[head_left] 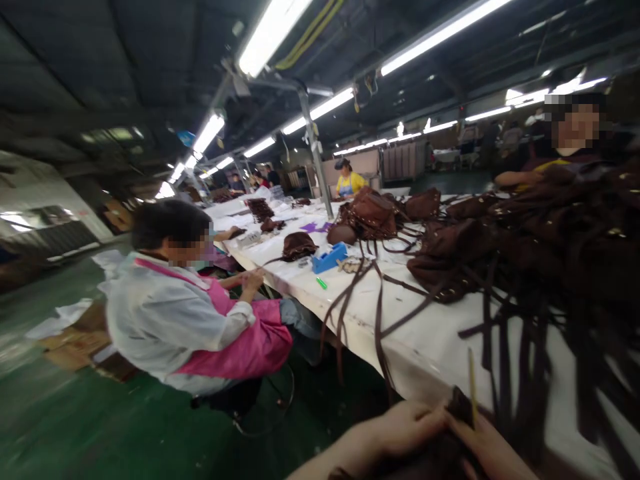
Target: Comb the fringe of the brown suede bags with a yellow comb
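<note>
At the bottom right of the head view, my left hand [400, 430] is closed, thumb side up, on a dark brown leather bag piece [425, 463]. My right hand [487, 443] meets it from the other side, fingers pinched on the same brown piece. A thin yellowish stick [473, 383] stands upright at my right hand; whether the fingers grip it cannot be told. Most of the brown piece is hidden by my hands and the frame's lower edge. Just beyond lies a large heap of brown leather bags [540, 240] with long straps.
A long white table [370, 313] runs away from me, with straps hanging over its edge. On it are a blue tape dispenser [330, 258], a green marker [321, 283] and more bags [367, 213]. A seated person in a pink apron [240, 340] works at left; others are across the table.
</note>
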Motion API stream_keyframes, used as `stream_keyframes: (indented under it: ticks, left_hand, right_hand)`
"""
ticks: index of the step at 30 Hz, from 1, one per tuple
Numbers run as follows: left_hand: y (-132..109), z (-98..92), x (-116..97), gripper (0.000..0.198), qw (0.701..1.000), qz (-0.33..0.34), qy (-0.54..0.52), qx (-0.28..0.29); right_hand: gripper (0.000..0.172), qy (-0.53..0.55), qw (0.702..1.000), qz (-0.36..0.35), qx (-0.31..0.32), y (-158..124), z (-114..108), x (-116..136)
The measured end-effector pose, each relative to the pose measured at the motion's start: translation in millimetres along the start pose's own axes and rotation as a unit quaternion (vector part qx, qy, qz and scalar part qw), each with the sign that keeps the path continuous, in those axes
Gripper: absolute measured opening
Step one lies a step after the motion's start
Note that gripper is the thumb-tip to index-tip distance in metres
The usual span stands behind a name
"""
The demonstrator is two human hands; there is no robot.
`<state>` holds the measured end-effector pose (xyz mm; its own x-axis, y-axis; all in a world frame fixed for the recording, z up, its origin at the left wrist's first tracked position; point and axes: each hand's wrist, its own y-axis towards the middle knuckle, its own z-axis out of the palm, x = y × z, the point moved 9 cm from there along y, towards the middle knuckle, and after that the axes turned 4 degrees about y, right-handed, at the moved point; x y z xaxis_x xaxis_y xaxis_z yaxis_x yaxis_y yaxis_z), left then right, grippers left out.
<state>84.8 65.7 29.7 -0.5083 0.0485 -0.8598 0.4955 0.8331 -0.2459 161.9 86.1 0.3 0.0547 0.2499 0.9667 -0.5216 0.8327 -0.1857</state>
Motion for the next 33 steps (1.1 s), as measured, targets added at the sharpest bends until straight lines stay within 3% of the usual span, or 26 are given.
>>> stream_keyframes:
  ticks: [3, 5, 8, 11, 13, 15, 17, 20, 24, 26, 30, 33]
  left_hand:
    - [-3.4, 27.0, -3.2, 0.059, 0.996, 0.009, -0.009, 0.091]
    - [2.2, 34.8, -5.6, 0.049, 0.994, 0.037, -0.05, 0.092]
    - [13.4, 47.2, 6.9, 0.025, 0.986, 0.016, -0.139, 0.09]
    - [16.8, 54.3, 21.9, 0.023, 0.971, -0.015, -0.218, 0.1]
    - [16.6, 49.4, 27.9, 0.022, 0.96, -0.015, -0.268, 0.085]
    - [16.0, 43.7, 32.4, 0.019, 0.947, -0.014, -0.313, 0.069]
    - [15.9, 40.7, 35.8, 0.016, 0.935, -0.015, -0.349, 0.059]
    - [16.3, 41.6, 40.3, 0.016, 0.928, -0.02, -0.367, 0.061]
    - [17.3, 42.9, 47.4, 0.015, 0.933, -0.026, -0.353, 0.07]
    - [17.6, 42.9, 50.3, 0.015, 0.94, -0.033, -0.333, 0.07]
    - [14.7, 43.7, 47.0, 0.015, 0.965, -0.03, -0.252, 0.071]
    - [7.4, 43.9, 34.2, 0.021, 0.984, 0.012, -0.156, 0.083]
  right_hand:
    - [0.042, 0.071, 0.99, 0.091, -0.08, -29.4, -18.3, -10.1]
    - [0.042, 0.087, 0.988, 0.101, -0.077, -31.6, -20.6, -2.1]
    - [0.041, 0.064, 0.991, 0.109, -0.052, -26.2, -26.3, 7.0]
    - [0.043, -0.066, 0.986, 0.059, -0.138, -33.3, -54.0, 21.9]
    - [0.05, -0.195, 0.954, -0.007, -0.226, -47.7, -69.8, 37.7]
    - [0.055, -0.304, 0.918, -0.051, -0.248, -59.1, -67.4, 44.8]
    - [0.053, -0.361, 0.908, -0.046, -0.209, -61.8, -56.1, 36.7]
    - [0.04, -0.356, 0.922, -0.001, -0.152, -59.9, -46.3, 19.3]
    - [0.028, -0.344, 0.924, -0.003, -0.169, -61.6, -46.8, 25.0]
    - [0.035, -0.401, 0.9, -0.015, -0.169, -62.9, -39.5, 32.7]
    - [0.031, -0.579, 0.814, -0.012, -0.053, -56.7, -3.8, 27.9]
    - [0.029, -0.649, 0.76, 0.028, 0.006, -50.6, 5.0, 12.0]
